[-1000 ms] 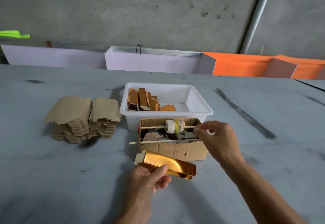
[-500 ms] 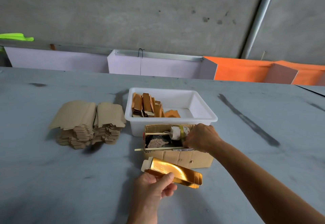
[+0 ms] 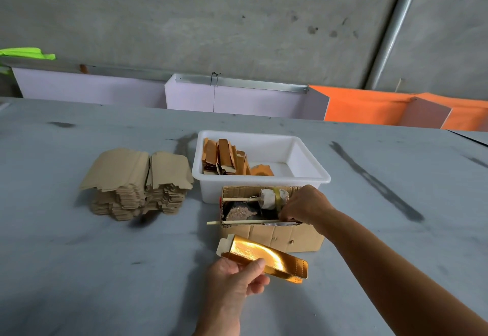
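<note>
Work surface: grey table (image 3: pixel 79 269), matt, marked with dark smears (the longest streak (image 3: pixel 375 182) runs diagonally on the right). Directly on it: two stacks of flat cardboard blanks (image 3: pixel 137 185), side by side and touching, at left; a white plastic tub (image 3: pixel 311 161) at centre; a corrugated cardboard box (image 3: pixel 277 235) just in front of the tub, against its near wall.

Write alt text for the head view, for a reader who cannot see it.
A person's left hand holds a gold foil box while the right hand reaches into a cardboard box on a grey table, in front of a white tub.
</note>
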Available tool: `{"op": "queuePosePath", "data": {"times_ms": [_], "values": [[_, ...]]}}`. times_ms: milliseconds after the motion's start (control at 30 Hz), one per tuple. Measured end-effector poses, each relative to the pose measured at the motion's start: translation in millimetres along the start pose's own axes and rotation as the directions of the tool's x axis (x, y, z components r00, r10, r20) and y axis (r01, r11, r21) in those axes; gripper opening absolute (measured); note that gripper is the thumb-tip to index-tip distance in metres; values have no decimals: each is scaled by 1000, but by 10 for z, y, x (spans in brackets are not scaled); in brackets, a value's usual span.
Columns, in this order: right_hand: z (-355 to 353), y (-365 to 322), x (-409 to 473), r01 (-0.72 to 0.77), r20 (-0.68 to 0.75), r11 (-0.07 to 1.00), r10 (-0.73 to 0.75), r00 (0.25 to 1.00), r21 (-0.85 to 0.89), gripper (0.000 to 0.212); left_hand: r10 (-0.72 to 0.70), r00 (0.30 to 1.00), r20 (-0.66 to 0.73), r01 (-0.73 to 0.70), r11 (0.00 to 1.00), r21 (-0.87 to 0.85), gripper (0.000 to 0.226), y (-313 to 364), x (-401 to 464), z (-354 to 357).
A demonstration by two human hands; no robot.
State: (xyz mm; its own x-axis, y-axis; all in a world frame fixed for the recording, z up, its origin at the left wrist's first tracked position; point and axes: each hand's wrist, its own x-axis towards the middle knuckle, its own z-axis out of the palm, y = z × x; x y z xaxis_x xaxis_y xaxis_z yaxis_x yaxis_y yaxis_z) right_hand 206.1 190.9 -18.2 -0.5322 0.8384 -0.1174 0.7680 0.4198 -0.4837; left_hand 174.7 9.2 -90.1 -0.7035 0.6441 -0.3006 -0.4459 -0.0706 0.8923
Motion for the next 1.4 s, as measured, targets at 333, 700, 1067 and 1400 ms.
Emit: {"op": "queuePosePath", "data": {"times_ms": [333, 700, 1067, 1400], "values": [[-7, -29, -27, -42, 27, 991, 39, 999, 125, 35, 11, 1000, -15, -11, 1000, -2, 11, -14, 1, -4], [-172, -155, -86, -136, 163, 949, 92, 982, 285, 35, 25, 1000, -1, -25, 1000, 3, 10, -41, 16, -8], [-247, -194, -176, -121, 230, 978, 80, 970, 169, 28, 47, 999, 21, -48, 999, 9, 12, -72, 26, -23], [-295, -227, -191, -117, 191, 985, 92, 977, 125, 24, 67, 997, 38, -68, 998, 5, 12, -84, 33, -22]]}}
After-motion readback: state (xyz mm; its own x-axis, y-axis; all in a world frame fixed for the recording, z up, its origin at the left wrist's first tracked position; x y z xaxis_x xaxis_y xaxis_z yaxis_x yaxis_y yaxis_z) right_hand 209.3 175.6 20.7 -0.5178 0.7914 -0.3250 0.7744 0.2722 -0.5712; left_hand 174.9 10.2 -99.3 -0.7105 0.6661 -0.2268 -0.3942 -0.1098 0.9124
